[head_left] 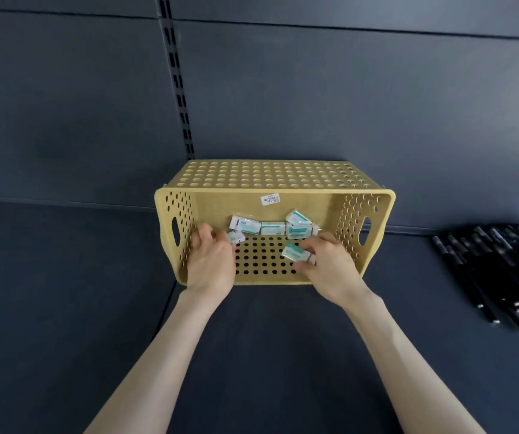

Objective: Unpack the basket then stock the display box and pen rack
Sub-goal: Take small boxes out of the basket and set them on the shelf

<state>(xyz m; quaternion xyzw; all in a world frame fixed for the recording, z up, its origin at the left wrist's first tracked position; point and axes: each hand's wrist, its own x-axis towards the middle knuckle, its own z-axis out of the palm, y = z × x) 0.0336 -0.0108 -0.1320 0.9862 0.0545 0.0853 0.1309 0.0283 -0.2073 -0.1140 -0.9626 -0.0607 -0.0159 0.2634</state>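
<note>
Both forearms reached into the tan plastic basket (pixel 220 202), tipped on its side, its walls punched with round holes. My left hand (pixel 211 261) pinched 1 small white-and-teal packet (pixel 236 237); my right hand (pixel 330 267) gripped a second packet (pixel 295 252). Just beyond my fingertips lay glossy loose packets (pixel 273 228) inside. Slim black pens (pixel 496 270) were piled well right of my right hand.

Dark grey back panel (pixel 345 104) with slotted upright (pixel 178 79) above matching shelf (pixel 64 277)
</note>
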